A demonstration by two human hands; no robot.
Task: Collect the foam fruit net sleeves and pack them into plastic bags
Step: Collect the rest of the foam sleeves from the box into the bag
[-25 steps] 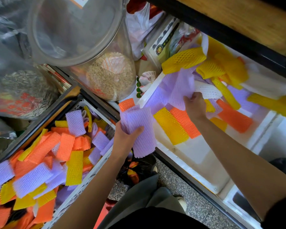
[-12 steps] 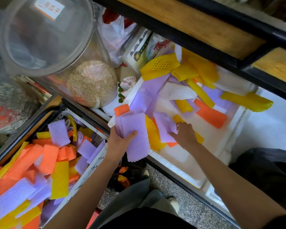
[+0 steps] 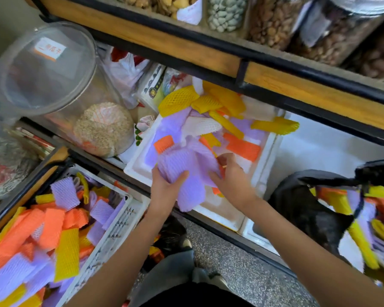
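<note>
Both hands are on one bundle: my left hand (image 3: 164,188) grips the stack of purple sleeves (image 3: 182,167) from the near side, and my right hand (image 3: 233,177) clasps another purple piece against the stack's right edge, just over the white foam box (image 3: 134,170). I judge this the gathering step. Yellow sleeves (image 3: 177,100) lie at the box's far end. Next, I'd square the stack and carry it right to the black bag (image 3: 302,207), whose mouth needs opening.

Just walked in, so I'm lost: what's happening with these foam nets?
A person is collecting sleeves from the white box. The left hand grips a purple stack; the right hand holds another purple sleeve against it. Mixed colours lie loose in the box, the crate and the black bag.
</note>
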